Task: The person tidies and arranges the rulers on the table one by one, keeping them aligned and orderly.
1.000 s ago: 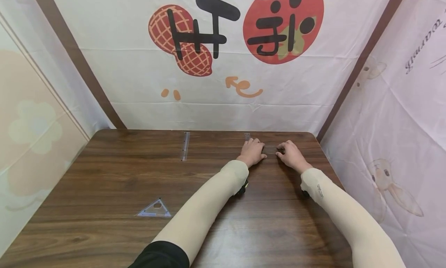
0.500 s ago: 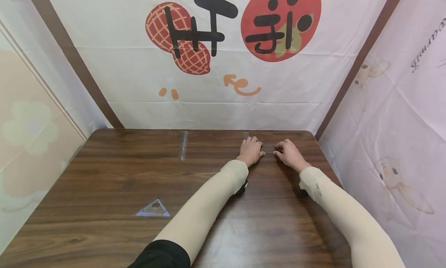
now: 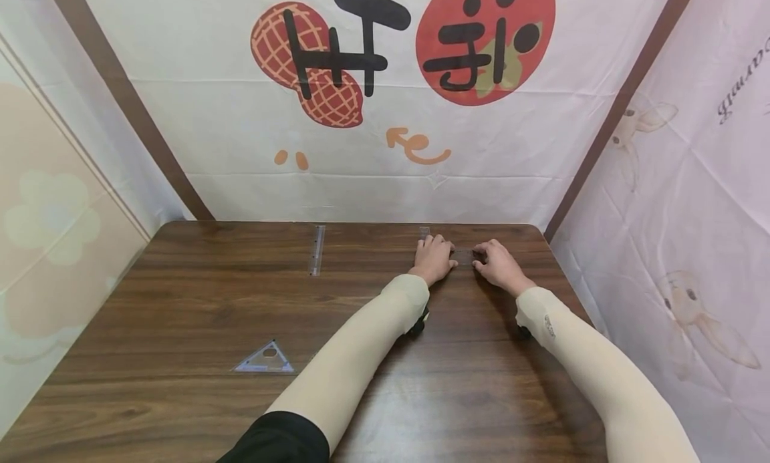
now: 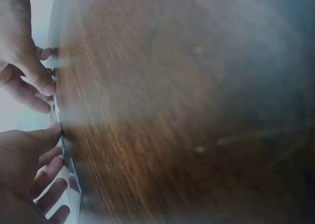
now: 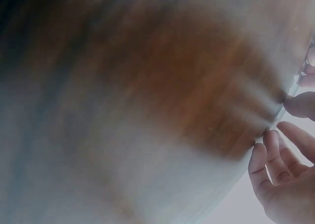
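Since the earlier frame only the head view itself has shifted by a very small amount; the two hands and the four drawing pieces keep the same places on the table (image 3: 180, 302).

The left hand (image 3: 432, 259) and the right hand (image 3: 499, 266) are both at the far right part of the table; between them lies one clear flat plastic piece (image 3: 463, 257), which is hard to see against the brown wood, so I cannot tell its exact kind. The left hand pinches its left end, with the thumb at the near edge and the forefinger at the far edge; the right hand pinches its right end between thumb and fingers; both grips are therefore closed upon the same piece.

Two rulers are also there; the left ruler (image 3: 317, 250) lies well apart from the hands, pointing from near to far; the second ruler (image 3: 424, 231) is just at the far side of the left hand, which hides its near end. One triangular set square (image 3: 260, 361) lies at the near left, with one hole in it.

Two cream sleeves (image 3: 355, 349) cover the arms; behind the far edge hangs one white printed cloth (image 3: 511, 162), and on the right cloth (image 3: 662, 202) two rabbits are printed.
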Action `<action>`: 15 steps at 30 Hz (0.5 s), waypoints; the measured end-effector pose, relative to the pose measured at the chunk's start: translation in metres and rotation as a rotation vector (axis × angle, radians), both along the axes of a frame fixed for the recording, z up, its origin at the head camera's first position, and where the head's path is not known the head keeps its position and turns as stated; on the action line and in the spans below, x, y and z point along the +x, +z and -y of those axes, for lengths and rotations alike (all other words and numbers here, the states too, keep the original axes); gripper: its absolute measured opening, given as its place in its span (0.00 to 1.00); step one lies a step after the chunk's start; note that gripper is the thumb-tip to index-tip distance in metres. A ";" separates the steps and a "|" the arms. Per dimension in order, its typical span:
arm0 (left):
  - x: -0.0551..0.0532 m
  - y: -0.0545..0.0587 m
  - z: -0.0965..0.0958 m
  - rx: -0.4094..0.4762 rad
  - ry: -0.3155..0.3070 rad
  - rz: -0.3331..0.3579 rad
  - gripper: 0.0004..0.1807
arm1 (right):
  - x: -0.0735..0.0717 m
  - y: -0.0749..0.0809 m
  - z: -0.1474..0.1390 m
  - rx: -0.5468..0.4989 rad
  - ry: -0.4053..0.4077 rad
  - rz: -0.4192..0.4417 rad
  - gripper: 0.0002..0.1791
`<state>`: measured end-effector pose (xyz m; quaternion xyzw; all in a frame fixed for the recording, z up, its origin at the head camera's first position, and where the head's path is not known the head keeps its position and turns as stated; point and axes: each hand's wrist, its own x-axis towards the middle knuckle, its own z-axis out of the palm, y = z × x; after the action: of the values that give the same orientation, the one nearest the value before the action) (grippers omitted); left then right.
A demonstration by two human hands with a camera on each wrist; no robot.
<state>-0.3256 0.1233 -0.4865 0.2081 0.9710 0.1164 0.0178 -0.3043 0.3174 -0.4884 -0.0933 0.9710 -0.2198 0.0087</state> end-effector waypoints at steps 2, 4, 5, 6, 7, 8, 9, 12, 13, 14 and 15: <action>0.000 0.000 0.000 0.013 0.005 0.011 0.23 | 0.000 0.000 0.000 0.000 0.004 0.007 0.22; 0.000 0.001 0.000 0.030 0.009 0.023 0.23 | 0.000 0.000 -0.001 -0.003 0.005 0.014 0.23; 0.000 0.001 0.000 0.038 0.010 0.028 0.23 | 0.000 0.000 -0.001 -0.001 0.003 0.015 0.23; 0.001 0.001 0.000 0.048 0.011 0.035 0.23 | 0.001 0.000 -0.001 0.000 0.003 0.014 0.23; 0.001 0.001 0.000 0.057 0.011 0.040 0.23 | 0.001 0.000 -0.001 0.001 0.004 0.012 0.23; 0.001 0.002 0.000 0.066 0.010 0.046 0.23 | 0.001 0.000 -0.001 -0.001 0.005 0.010 0.23; 0.002 0.002 0.001 0.075 0.009 0.050 0.23 | 0.002 0.001 -0.001 -0.004 0.005 0.008 0.23; 0.002 0.003 0.002 0.095 0.003 0.062 0.23 | 0.002 0.001 -0.001 -0.012 0.006 0.001 0.24; 0.002 0.003 0.002 0.101 0.001 0.065 0.23 | 0.003 0.002 -0.001 -0.016 0.004 0.004 0.24; 0.002 0.003 0.002 0.104 -0.001 0.066 0.22 | 0.003 0.002 -0.001 -0.018 0.001 0.005 0.25; 0.002 0.003 0.002 0.108 -0.003 0.066 0.22 | 0.003 0.003 -0.001 -0.021 -0.002 0.010 0.25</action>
<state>-0.3236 0.1211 -0.4838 0.2061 0.9619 0.1754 0.0389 -0.3012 0.3180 -0.4857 -0.0914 0.9686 -0.2307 0.0126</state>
